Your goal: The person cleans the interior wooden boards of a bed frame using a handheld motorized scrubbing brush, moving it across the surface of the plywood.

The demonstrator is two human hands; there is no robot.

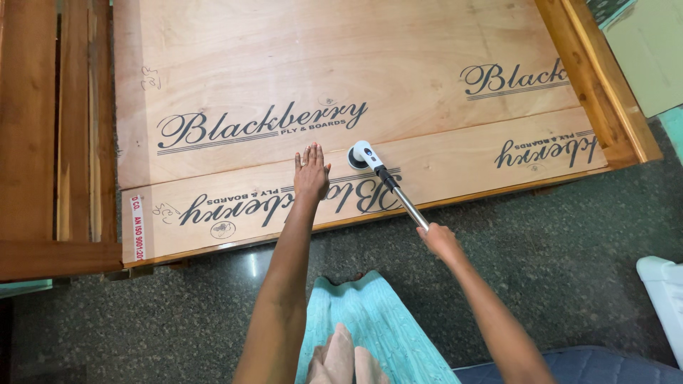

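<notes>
With my left hand spread flat on the plywood board and my right hand gripping the pole, the scrubber head just to its right could skid into my fingers.

The right hand hides the metal pole's lower end; the plywood sheet runs off the frame's top edge.

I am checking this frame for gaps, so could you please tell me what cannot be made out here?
- Head view: the pad under the white tool head is hidden by the head itself.
- The pole's grip is covered by the right hand.
- The plywood sheets run off the top edge.
- The left hand hides the board beneath its palm.
</notes>
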